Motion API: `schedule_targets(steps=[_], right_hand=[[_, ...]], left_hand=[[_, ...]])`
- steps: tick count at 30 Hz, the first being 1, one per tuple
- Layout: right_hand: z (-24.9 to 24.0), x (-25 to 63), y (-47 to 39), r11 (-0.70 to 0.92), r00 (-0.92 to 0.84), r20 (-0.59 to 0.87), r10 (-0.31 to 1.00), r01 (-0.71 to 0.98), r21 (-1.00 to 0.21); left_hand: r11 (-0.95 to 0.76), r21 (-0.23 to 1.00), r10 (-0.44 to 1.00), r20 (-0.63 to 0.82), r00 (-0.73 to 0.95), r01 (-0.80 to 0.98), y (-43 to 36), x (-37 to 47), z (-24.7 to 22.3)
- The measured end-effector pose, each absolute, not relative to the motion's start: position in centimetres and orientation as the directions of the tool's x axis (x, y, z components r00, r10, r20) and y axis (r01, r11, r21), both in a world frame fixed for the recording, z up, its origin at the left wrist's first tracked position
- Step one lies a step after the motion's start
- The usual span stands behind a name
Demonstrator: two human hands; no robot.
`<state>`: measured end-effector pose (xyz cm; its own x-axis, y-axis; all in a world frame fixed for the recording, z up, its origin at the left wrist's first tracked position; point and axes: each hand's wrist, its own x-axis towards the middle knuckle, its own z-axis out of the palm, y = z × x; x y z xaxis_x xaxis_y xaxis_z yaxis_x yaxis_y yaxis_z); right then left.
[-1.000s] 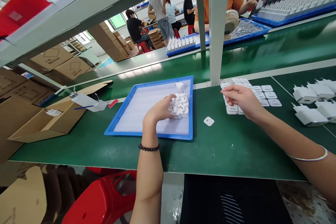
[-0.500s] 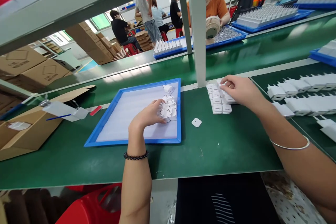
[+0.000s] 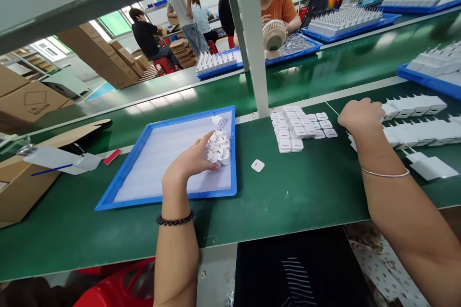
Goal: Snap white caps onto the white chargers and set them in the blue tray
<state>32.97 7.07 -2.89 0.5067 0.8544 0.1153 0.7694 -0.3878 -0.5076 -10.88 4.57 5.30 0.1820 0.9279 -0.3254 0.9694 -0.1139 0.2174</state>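
You work in a factory assembly hall, at a long green workbench [image 3: 306, 192] with rectangular blue plastic trays [image 3: 233, 153], rows of white plastic plugs [image 3: 410, 136] and stacked brown cardboard cartons [image 3: 32, 100] nearby.

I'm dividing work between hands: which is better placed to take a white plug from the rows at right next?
Probably the right hand: it is at the white plugs, while the left hand is at white pieces in the blue tray, farther away.

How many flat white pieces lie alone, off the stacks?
1: a flat white piece on the green bench, between the blue tray and the stacked pieces. The right hand could hide others.
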Motion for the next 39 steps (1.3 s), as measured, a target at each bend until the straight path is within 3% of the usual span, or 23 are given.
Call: schedule_targets(steps=[3,6,10,14,18,22,24,26,31,33,36,39], right_hand=[[-2.7,32.1,7.2,-0.613,0.681,0.002,0.732,0.660,-0.434],[-2.3,31.6,6.9,-0.677,0.727,-0.053,0.685,0.608,-0.416],[-1.4,31.4,6.3,-0.660,0.707,-0.091,0.701,0.595,-0.459],[0.4,30.9,5.5,-0.545,0.646,-0.030,0.762,0.616,-0.570],[1.8,28.7,5.4,-0.249,0.432,0.029,0.901,0.573,-0.781],[1.1,23.8,5.3,-0.080,0.090,-0.053,0.995,0.331,-0.940],[0.2,21.2,4.7,-0.115,-0.121,-0.123,0.985,0.069,-0.991],[-0.6,19.2,3.8,-0.222,-0.321,-0.164,0.933,-0.153,-0.963],[-1.6,17.6,3.0,-0.342,-0.473,-0.155,0.867,-0.340,-0.876],[-1.8,17.5,3.1,-0.282,-0.460,-0.133,0.878,-0.271,-0.921],[-2.5,16.9,2.8,-0.048,-0.380,-0.087,0.921,0.113,-0.992],[-3.4,15.6,1.7,0.171,-0.384,-0.027,0.923,0.471,-0.865]], left_hand=[[-0.111,0.213,0.931,-0.320,0.177,0.971,4.3,-10.7,5.4],[-0.115,0.160,0.933,-0.321,0.162,0.980,3.9,-10.5,5.7],[-0.159,0.098,0.946,-0.269,0.179,0.983,3.4,-10.0,6.1],[-0.276,0.179,0.940,-0.155,0.304,0.944,2.5,-9.2,6.4],[-0.476,0.280,0.872,0.026,0.489,0.834,1.7,-7.1,5.9],[-0.618,0.283,0.786,0.209,0.582,0.734,1.5,-4.1,3.9],[-0.694,0.302,0.719,0.241,0.652,0.653,1.5,-2.9,2.6],[-0.733,0.372,0.669,0.245,0.702,0.569,1.6,-2.2,1.3],[-0.667,0.625,0.678,0.285,0.677,0.405,1.6,-1.9,-0.4],[-0.581,0.765,0.725,0.331,0.603,0.279,1.6,-1.9,-0.4],[-0.291,0.956,0.841,0.271,0.468,-0.029,1.8,-1.8,0.0],[0.075,0.943,0.901,0.076,0.427,-0.324,2.2,-1.7,0.5]])
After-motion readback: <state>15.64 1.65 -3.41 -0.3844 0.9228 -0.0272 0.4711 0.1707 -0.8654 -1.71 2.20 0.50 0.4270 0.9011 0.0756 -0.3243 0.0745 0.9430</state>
